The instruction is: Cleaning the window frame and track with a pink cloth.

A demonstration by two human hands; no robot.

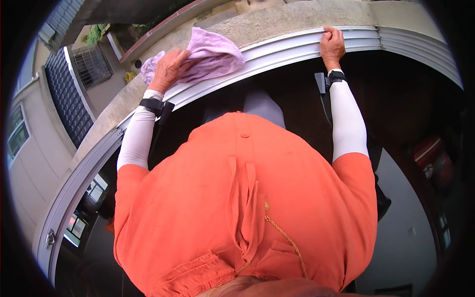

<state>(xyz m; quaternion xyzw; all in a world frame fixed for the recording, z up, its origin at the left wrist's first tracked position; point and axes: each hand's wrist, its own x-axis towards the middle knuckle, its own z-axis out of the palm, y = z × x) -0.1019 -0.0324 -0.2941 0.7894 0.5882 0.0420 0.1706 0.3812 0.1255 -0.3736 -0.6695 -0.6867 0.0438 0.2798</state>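
My left hand (170, 70) is closed on a pink-purple cloth (217, 55), which lies bunched over the outer edge of a white window track (282, 52). Part of the cloth sticks up in a peak beside my fingers. To the right, my right hand (332, 46) rests with curled fingers on the same track; no object shows in it, and whether it grips a rail of the track cannot be told. Each forearm has a white sleeve and a black wrist strap with a small device.
Beyond the track runs a rough concrete ledge (308, 18), with a drop to a lower yard outside. A white window frame (79, 182) with a latch (50, 237) curves down at left. Neighbouring walls and a dark tiled roof (68, 96) stand outside. Red items (430, 152) are indoors at right.
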